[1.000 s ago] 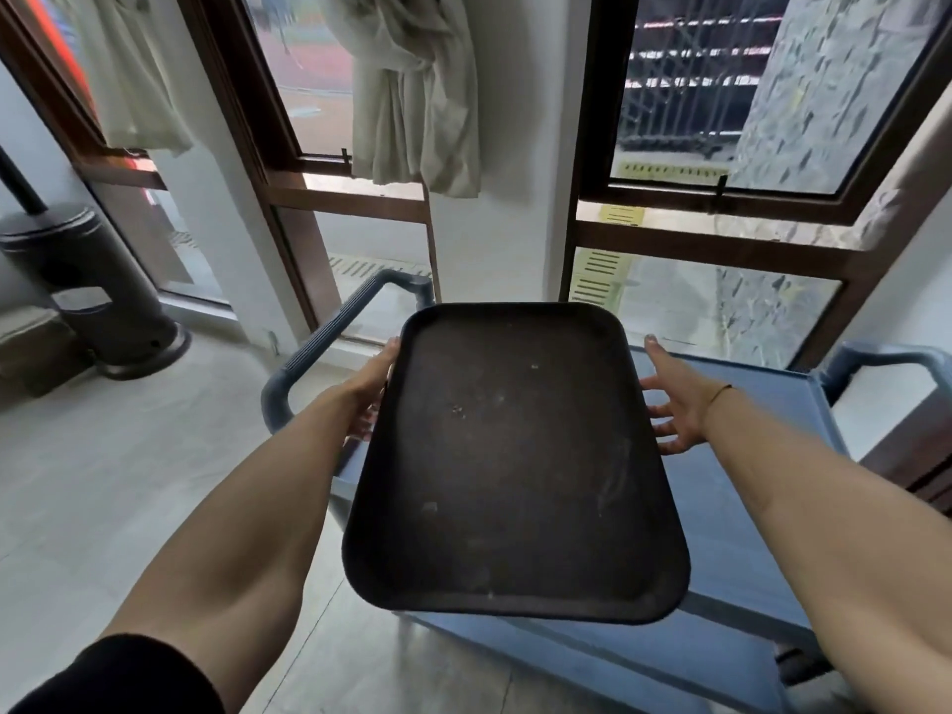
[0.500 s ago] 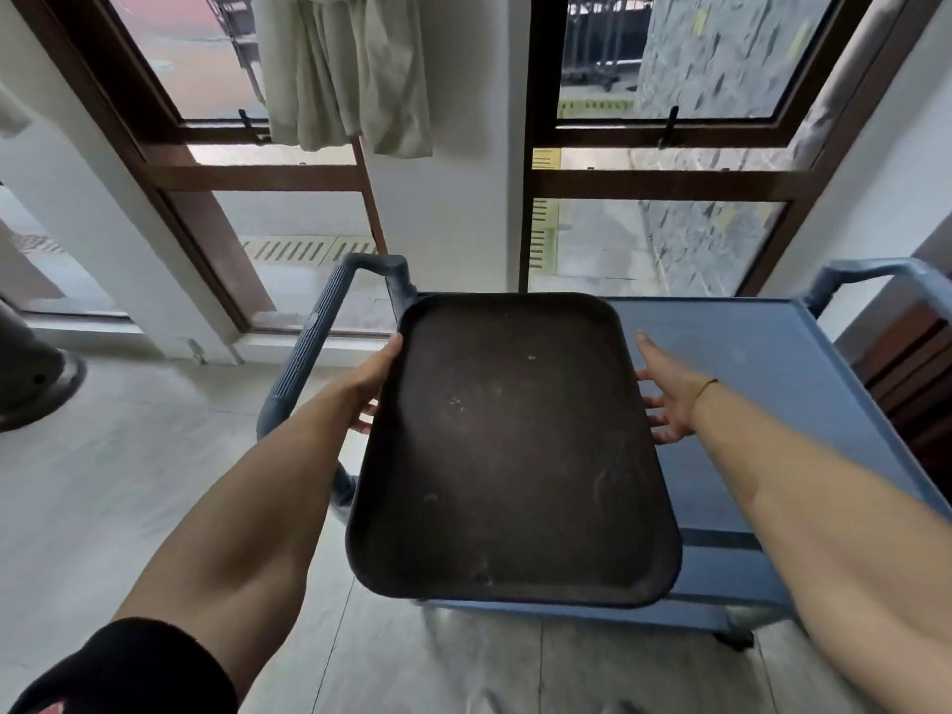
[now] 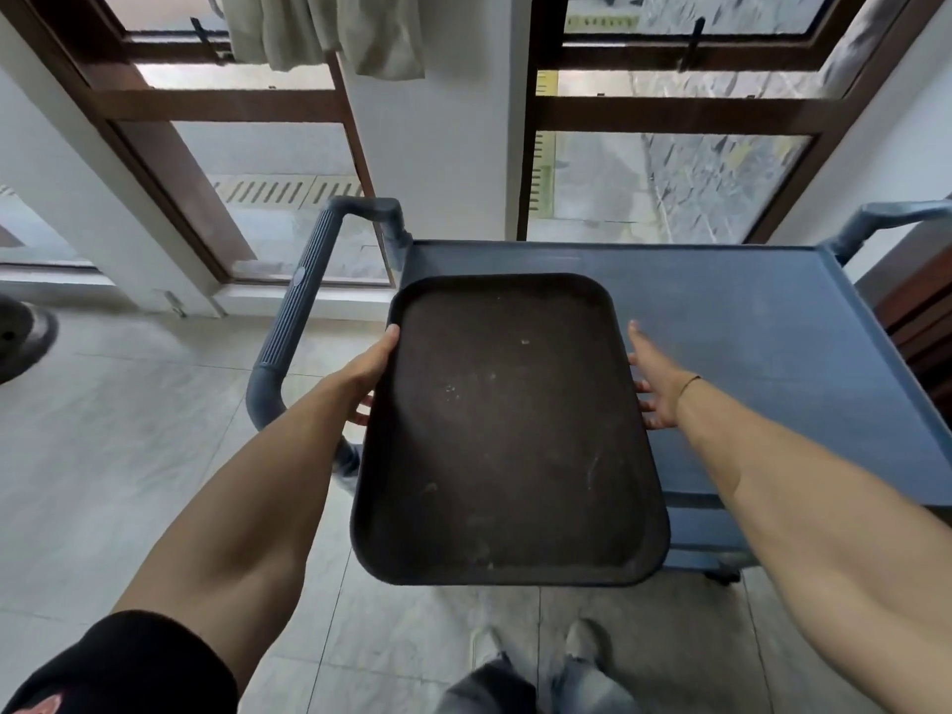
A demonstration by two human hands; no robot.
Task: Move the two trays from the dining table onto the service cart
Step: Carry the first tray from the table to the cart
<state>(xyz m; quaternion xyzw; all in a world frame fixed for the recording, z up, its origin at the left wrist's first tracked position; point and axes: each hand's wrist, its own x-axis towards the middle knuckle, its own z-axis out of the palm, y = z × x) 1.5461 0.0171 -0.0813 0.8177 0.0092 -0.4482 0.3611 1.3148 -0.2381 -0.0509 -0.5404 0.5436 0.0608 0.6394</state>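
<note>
Presently held: one dark brown rectangular tray (image 3: 507,435), rounded corners, raised rim, surface flecked with pale specks and faint scuffs, nothing on it. Position: carried level by both hands, its far end over the near left corner of the service cart (image 3: 762,342), its near end projecting past the cart's edge above the floor. Whether the far end touches the cart top cannot be told.

Left hand (image 3: 368,376): clasped on the tray's left long edge, thumb along the rim on top, fingers curled beneath, only their tips showing below the edge. Black sleeve (image 3: 129,667) at the upper arm.

Right hand (image 3: 654,386): set against the tray's right long edge, thumb extended forward beside the rim, fingers tucked under the tray with the tips just visible. Thin bracelet (image 3: 687,384) at the wrist.

Service cart: blue-grey plastic, flat top shelf with low lip, otherwise bare where visible; ribbed push handle (image 3: 299,311) at its left end, a second handle (image 3: 896,216) at the far right; one caster (image 3: 724,575) visible under the near edge.

Surroundings: pale tiled floor (image 3: 129,456); brown-framed windows (image 3: 669,110) behind the cart; a pale curtain (image 3: 329,30) hanging at upper centre; the person's shoes (image 3: 536,646) and trouser legs at the bottom edge.
</note>
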